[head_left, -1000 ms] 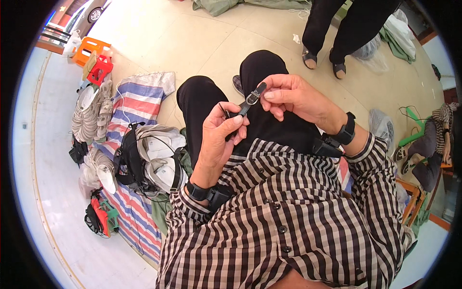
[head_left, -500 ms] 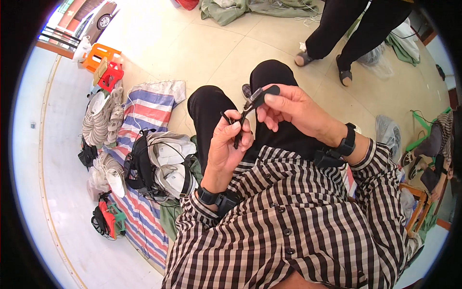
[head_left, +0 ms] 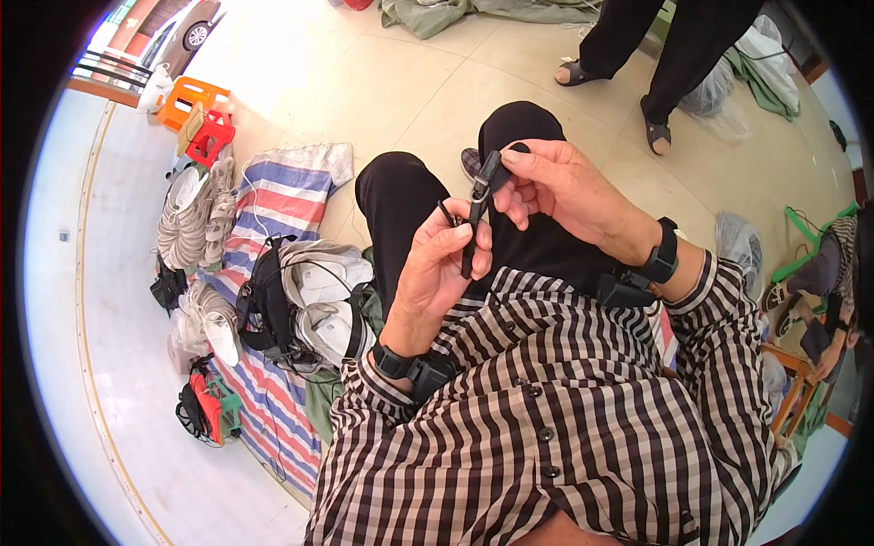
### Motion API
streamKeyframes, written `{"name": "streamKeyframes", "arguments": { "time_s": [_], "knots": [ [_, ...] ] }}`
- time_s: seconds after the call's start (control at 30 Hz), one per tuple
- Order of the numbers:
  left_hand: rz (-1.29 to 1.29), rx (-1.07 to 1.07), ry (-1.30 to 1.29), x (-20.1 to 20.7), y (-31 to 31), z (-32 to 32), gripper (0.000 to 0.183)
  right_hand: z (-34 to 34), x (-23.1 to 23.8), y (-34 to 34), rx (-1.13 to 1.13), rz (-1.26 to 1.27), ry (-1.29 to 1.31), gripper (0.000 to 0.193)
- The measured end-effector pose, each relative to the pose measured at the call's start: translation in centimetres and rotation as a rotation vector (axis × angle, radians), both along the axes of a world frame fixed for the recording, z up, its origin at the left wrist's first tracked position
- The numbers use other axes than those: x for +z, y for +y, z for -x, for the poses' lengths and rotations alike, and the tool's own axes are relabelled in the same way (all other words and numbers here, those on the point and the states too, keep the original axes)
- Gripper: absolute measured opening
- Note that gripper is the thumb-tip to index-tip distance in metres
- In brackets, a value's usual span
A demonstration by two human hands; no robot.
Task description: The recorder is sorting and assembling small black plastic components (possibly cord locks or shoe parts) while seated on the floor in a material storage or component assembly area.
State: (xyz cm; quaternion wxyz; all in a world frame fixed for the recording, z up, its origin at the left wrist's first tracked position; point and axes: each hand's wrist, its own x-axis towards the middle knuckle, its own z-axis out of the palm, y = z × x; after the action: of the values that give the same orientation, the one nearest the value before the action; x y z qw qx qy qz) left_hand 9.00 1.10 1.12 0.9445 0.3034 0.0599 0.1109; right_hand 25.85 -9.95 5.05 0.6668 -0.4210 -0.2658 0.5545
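Note:
Above my knees, both hands are on a short black strap-like piece (head_left: 490,171) with a small silvery metal ring or buckle midway along it. Its exact kind is hard to make out. My left hand (head_left: 437,273) is closed round the lower part, and dark ends stick out between thumb and fingers. My right hand (head_left: 564,182) pinches the upper end between thumb and forefinger, its other fingers curled below. The metal bit sits between the two hands. Both wrists wear black bands. My knees (head_left: 519,127) in black trousers are beneath.
On my left, pale caps (head_left: 328,282) and a black bag (head_left: 264,300) lie on a striped sheet (head_left: 282,191), near cap stacks (head_left: 182,218). Orange (head_left: 187,100) and red stools (head_left: 214,135) stand behind. A person's legs (head_left: 692,55) are ahead right; another person (head_left: 824,300) sits at far right.
Both hands have shifted slightly, my left one to the right, and the black piece now stands more upright. The standing person's feet have moved.

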Motion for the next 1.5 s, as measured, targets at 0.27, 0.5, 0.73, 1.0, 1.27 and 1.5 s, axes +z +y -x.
{"name": "streamKeyframes", "arguments": {
  "time_s": [0.27,0.5,0.73,1.0,1.27,1.5],
  "knots": [
    [-0.064,0.064,0.036,1.6,-0.5,0.0,0.015,-0.1,0.0,0.1,0.012,-0.016,0.055,0.029],
    [-0.085,0.117,0.106,1.8,-0.8,-0.1,0.013,0.0,-0.2,0.8,0.009,0.019,0.002,0.031],
    [-0.159,0.131,0.105,2.0,-0.7,0.0,0.014,0.1,0.0,1.0,0.000,0.034,-0.002,0.032],
    [-0.263,0.130,0.125,1.6,-0.7,0.2,0.017,0.3,0.8,0.8,-0.012,0.055,-0.094,0.032],
    [-0.280,0.140,0.141,2.1,-0.9,0.3,0.017,0.2,0.4,0.9,0.015,0.042,-0.143,0.029],
    [-0.153,0.098,0.092,1.7,-0.3,0.3,0.021,0.3,-0.1,1.2,0.049,0.043,-0.165,0.026]
  ]
}}
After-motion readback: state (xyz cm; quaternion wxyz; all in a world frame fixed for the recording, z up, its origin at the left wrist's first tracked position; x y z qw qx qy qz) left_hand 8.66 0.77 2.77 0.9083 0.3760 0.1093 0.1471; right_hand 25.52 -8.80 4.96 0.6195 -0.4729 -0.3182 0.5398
